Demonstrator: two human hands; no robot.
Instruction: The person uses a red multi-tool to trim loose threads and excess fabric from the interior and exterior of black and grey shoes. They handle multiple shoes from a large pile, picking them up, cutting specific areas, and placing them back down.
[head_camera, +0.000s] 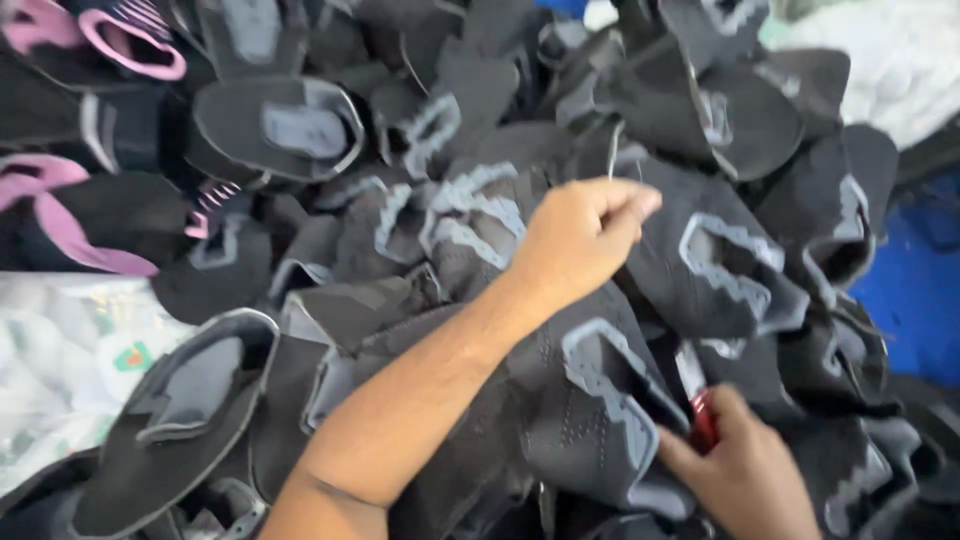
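Black knitted fabric fills nearly the whole view: a loose heap of flat shoe uppers (420, 220), each a soft curved panel with a fine mesh weave and grey woven trim along its edges and eyelet rows. At the far left a few pieces differ, their collars edged in pink (130, 45), and below them lies a pale crinkled plastic bag (60, 370) with a faint printed pattern. One upper near the lower left (190, 420) lies opened out, showing a smooth grey lining and a thin light border around its rounded outline.

The left hand (580, 240) reaches over the middle of the heap, its bare forearm crossing up from the bottom edge. Its fingers are closed in a pinch on a thin loose thread (610, 150) that rises from the upper beneath it (720, 270), a panel with a blocky grey zigzag band.

Lower right, the right hand (745, 470) is closed around a small tool with a red handle (703, 420), whose pale blade end points up into the fabric; its exact kind is blurred. It rests against another dark upper with a grey stepped band (600, 400).

At the right edge a blue surface (915, 290) shows under the pile, and white fluffy material (890, 50) lies at the upper right.
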